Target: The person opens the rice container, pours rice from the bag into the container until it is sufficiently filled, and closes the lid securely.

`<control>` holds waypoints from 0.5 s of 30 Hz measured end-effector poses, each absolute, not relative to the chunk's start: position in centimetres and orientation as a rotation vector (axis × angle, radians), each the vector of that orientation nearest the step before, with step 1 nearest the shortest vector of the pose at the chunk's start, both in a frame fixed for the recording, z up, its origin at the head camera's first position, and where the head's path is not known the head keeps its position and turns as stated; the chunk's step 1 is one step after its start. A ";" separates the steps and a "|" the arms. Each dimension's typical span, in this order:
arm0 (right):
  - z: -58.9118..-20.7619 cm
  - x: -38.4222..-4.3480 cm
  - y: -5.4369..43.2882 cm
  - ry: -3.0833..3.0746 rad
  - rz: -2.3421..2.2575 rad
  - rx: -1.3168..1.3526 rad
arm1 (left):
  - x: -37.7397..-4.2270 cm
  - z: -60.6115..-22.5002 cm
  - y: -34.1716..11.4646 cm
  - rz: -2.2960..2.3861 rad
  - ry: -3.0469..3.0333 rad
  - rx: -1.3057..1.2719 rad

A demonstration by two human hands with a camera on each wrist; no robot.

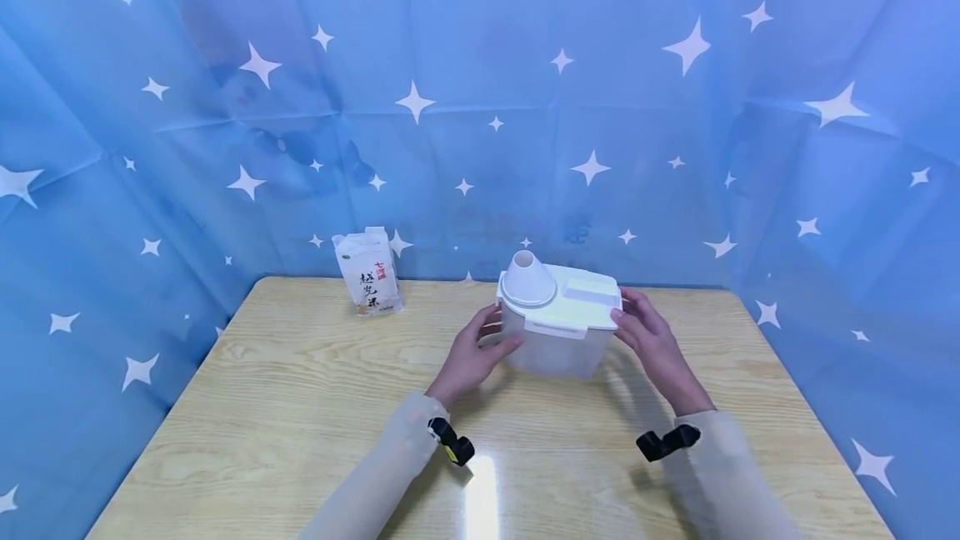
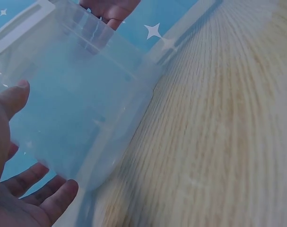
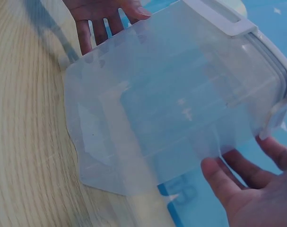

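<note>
A clear plastic storage container (image 1: 557,352) with a white lid (image 1: 577,294) is between my two hands in the head view. On the lid's left end stands a white cone-shaped cap (image 1: 528,280). My left hand (image 1: 472,354) holds the container's left side, thumb across the front and fingers around the far side. At the opposite end, my right hand (image 1: 654,344) grips the side just below the lid. Both wrist views show the see-through walls, with nothing visible inside. Whether its base touches the table cannot be told for sure.
A white printed rice bag (image 1: 369,273) stands at the back left of the wooden table (image 1: 300,423). Behind the table hangs a blue curtain (image 1: 480,48) with white stars, which also runs along both sides.
</note>
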State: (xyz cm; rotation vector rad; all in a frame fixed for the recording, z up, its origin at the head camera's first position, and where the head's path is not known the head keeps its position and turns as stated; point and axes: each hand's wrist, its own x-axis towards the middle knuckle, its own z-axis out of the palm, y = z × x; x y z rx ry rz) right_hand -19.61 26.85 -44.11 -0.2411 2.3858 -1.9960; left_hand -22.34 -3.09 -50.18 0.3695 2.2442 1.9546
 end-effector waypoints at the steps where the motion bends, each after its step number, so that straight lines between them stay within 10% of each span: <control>1: -44.1 -19.6 26.7 2.391 -1.987 -0.242 | -22.2 -50.2 -3.2 1.956 2.244 0.362; 15: -44.2 -19.4 24.7 2.391 -1.918 -0.245 | -20.5 -50.4 -5.2 1.932 2.287 0.217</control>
